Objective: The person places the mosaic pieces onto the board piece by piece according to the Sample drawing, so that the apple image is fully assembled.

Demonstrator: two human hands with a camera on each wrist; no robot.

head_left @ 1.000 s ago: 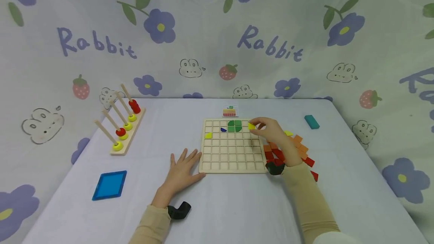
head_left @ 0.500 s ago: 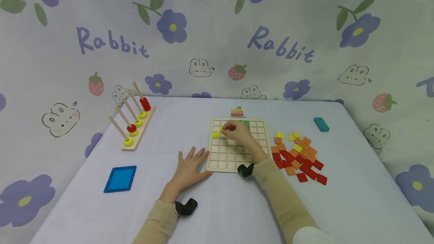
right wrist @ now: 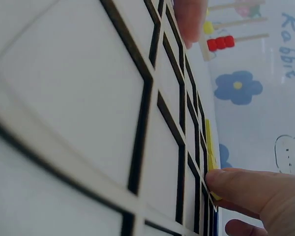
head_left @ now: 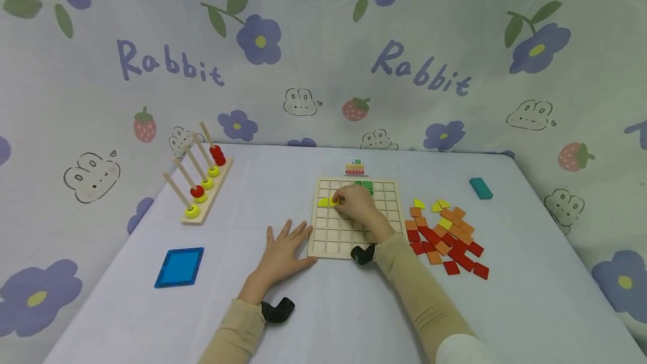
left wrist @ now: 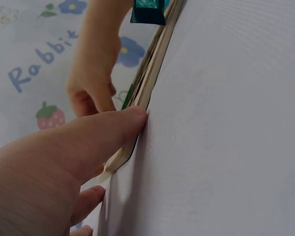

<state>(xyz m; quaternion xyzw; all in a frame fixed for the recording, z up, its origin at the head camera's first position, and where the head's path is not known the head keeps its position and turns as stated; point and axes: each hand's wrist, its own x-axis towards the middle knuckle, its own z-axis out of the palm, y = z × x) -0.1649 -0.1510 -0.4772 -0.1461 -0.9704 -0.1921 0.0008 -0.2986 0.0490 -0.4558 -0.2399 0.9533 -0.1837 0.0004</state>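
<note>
A wooden grid board (head_left: 328, 243) lies flat on the table. My right hand (head_left: 356, 204) is over its upper left part, pinching a yellow tile (head_left: 332, 202) down at the grid. Just left of it lies another yellow tile (head_left: 322, 202). In the right wrist view my thumb is against the yellow tile (right wrist: 215, 195). Green tiles (head_left: 367, 185) in the top rows are partly behind the hand. My left hand (head_left: 283, 254) rests with fingers spread at the board's left edge; in the left wrist view the thumb (left wrist: 113, 125) touches that edge.
Loose red, orange and yellow tiles (head_left: 459, 254) lie right of the board. A picture card (head_left: 356, 167) is behind it, and a teal block (head_left: 481, 188) at the back right. On the left are a peg stand with rings (head_left: 208, 200) and a blue square tray (head_left: 179, 267).
My right hand has carried the yellow tile leftward across the board, then slightly down beside the other yellow tile. The left hand stays at the board; the head view has shifted.
</note>
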